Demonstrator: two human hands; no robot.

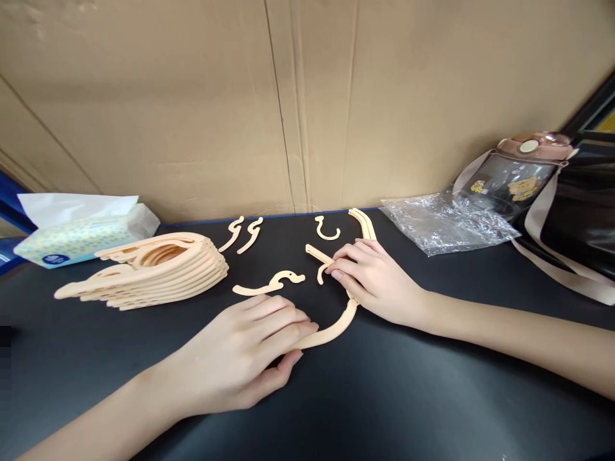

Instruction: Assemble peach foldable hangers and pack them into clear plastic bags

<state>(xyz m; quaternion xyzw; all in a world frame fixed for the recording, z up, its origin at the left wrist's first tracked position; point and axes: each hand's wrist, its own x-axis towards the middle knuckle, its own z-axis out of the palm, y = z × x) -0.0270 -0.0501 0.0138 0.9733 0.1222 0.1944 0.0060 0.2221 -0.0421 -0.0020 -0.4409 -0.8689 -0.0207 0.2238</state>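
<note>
A cream plastic hanger piece [334,331] with a long curved arm lies low over the black table. My left hand [245,349] pinches its left end, fingers above and thumb below. At the other end, my right hand [379,275] is closed over the joint, hiding much of it. A straight cream tip [317,253] and a small curved bit [321,275] poke out past the right fingertips. Just beyond my left fingers rests a loose hanger arm [269,283] with a curled end. A separate cream hook [327,230] lies farther back, touched by neither hand.
Nested hanger pieces [168,275] are piled at left before a tissue pack [86,234]. Two small arms [250,235] lie at the back, and long curved pieces [364,224] behind my right hand. Clear plastic wrap [432,221] and a strapped bottle [516,176] stand right, against cardboard [192,96].
</note>
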